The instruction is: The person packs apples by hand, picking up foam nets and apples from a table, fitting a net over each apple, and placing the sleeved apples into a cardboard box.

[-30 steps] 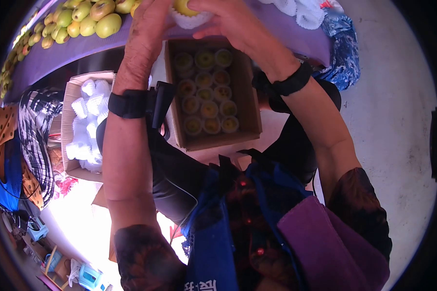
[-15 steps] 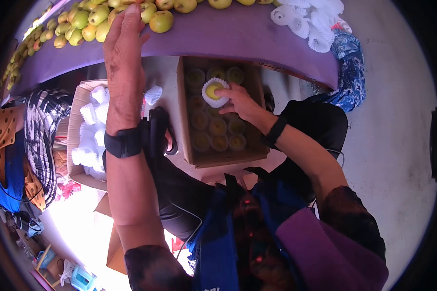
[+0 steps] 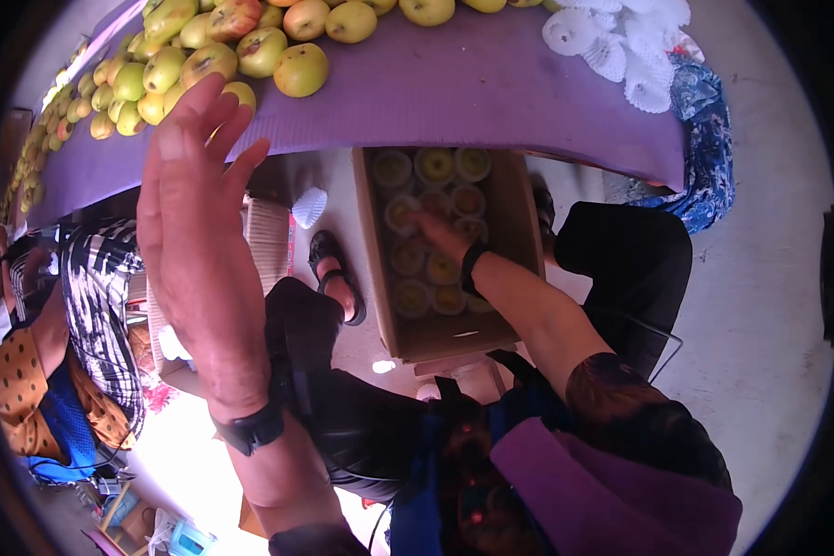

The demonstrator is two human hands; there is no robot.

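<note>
My left hand (image 3: pixel 195 232) is raised on the left in front of the yellow-green apples (image 3: pixel 301 70), fingers stretched out and thumb apart, with nothing visible in it. Down inside the cardboard box (image 3: pixel 376 278), my right hand (image 3: pixel 443 236) has its fingers closed at an apple in a white foam net (image 3: pixel 401 215), in the left part of the box. Several netted apples sit around it in rows. The hand and shadow partly hide the fingertips and some of the apples.
A purple-covered table (image 3: pixel 491 83) spans the top, with a heap of white foam nets (image 3: pixel 612 42) at its right. A second carton (image 3: pixel 269 243) is partly behind my left arm. One loose foam net (image 3: pixel 309 208) lies near a sandalled foot (image 3: pixel 336 278). Another person's patterned clothing (image 3: pixel 102 315) shows at left.
My right hand has lowered the netted apple from above the box down among the others. My left hand has come back from the apple pile, closer to me. The view has shifted.
</note>
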